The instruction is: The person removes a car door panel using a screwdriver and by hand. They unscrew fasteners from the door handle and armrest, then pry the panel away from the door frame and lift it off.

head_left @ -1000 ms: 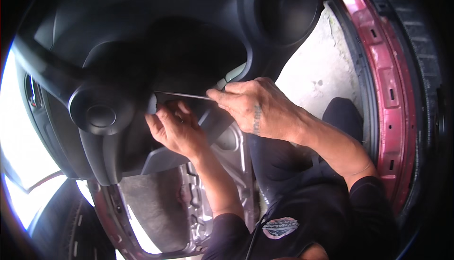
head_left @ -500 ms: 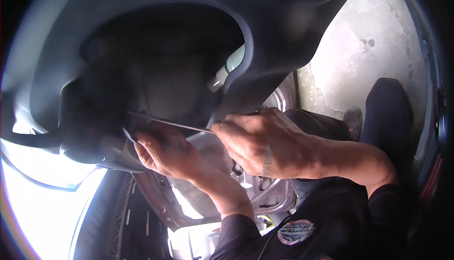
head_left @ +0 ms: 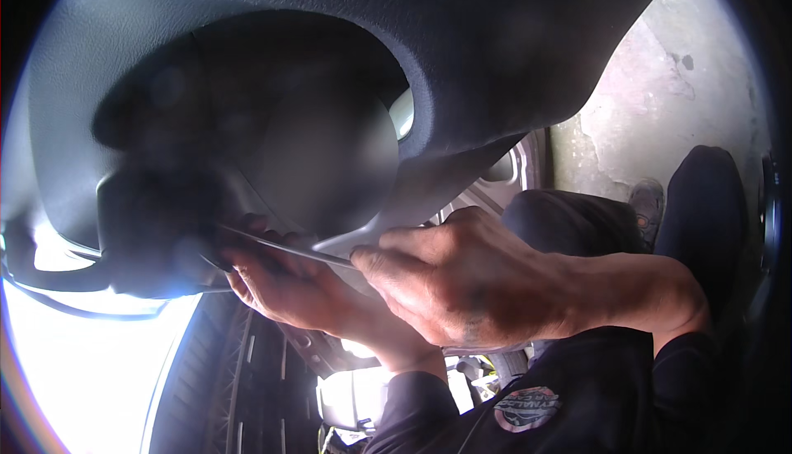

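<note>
A glare of daylight fills the lower left corner beside a dark tyre [head_left: 239,380], below the underside of a car's black dashboard [head_left: 511,49], which arches across the top of the view. Under the dashboard's left part hangs a dark, blurred steering-column cover [head_left: 165,239]. The person's left hand [head_left: 293,289] reaches up to the lower edge of that cover, fingers curled against it; whether they grip anything cannot be told. A thin, light metal rod [head_left: 285,245] runs from the cover's lower edge rightward, just above the left hand, its right end pinched between the thumb and fingertips of the right hand [head_left: 454,285], which is clenched around it near the centre of the view. The dark sleeve [head_left: 577,388] fills the lower right, with a cracked concrete floor [head_left: 652,99] and a shoe [head_left: 646,198] beyond at upper right.
</note>
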`<state>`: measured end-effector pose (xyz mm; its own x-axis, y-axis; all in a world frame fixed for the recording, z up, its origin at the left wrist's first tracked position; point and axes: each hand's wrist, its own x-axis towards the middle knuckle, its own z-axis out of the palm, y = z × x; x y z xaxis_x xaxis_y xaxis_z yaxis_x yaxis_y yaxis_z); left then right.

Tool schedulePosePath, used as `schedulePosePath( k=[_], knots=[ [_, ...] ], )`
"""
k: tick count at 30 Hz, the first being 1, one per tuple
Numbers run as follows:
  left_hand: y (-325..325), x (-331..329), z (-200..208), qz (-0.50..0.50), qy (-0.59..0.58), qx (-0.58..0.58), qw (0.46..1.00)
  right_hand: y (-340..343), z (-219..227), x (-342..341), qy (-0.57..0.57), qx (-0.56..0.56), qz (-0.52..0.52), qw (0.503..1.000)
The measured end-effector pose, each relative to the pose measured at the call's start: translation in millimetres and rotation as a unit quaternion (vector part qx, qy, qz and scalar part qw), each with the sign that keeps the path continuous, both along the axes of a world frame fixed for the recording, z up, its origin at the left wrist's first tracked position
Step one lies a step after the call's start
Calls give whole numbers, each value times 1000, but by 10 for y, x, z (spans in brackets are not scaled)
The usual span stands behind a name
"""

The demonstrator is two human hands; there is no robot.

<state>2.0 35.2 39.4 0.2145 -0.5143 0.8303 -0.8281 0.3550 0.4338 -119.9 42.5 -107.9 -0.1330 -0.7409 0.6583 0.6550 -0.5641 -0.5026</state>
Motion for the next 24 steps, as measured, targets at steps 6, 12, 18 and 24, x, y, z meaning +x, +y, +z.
schedulePosePath(
  k=[6,12,18,24],
  knots=[
    [10,36,45,10,0,-7,1000,-91,38,5,-21,-4,22,1000],
    [-31,-2,9,17,-10,-8,1000,-155,10,37,-39,-12,35,999],
    [-11,0,21,22,-13,-12,1000,-145,15,21,-36,-7,32,999],
    [15,-11,8,29,-10,-24,999,-122,13,90,-38,-15,45,998]
  ],
)
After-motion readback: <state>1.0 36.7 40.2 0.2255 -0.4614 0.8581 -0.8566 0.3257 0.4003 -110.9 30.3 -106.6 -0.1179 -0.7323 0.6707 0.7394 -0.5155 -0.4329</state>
